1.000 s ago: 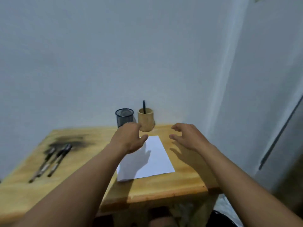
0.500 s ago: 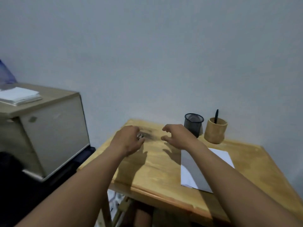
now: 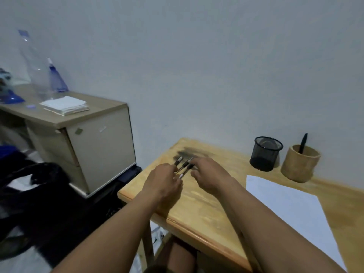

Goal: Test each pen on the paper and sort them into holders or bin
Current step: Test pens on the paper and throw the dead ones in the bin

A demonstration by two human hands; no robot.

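Reaching: we have both hands over the loose pens point(image 3: 184, 166) at the table's point(image 3: 199, 211) far left corner, near a dark smudge on the wood.
Step in hand: picking the next pen to test, as we judge it; one pen point(image 3: 302, 143) already stands in the wooden holder point(image 3: 299, 164), so the sorting looks partly done.
Left hand point(image 3: 164, 183): fingers curled down onto the near ends of the pens; whether it grips one or only touches them we cannot tell.
Right hand point(image 3: 208, 174): fingers spread and bent over the far ends of the pens, nothing visibly held.
Pens: we count about three, slim and dark with pale metallic tips, lying close together and slightly fanned; our fingers cover most of each barrel.
Next move: we need to separate one pen from its neighbours, lift it clear and carry it right to the paper point(image 3: 291, 205), which lies well apart from the pens.
Paper: white, flat, no marks that we can make out.
Holders: the black mesh cup point(image 3: 266, 154) looks empty and stands just beside the wooden holder against the wall.
Bin: not identifiable in view.
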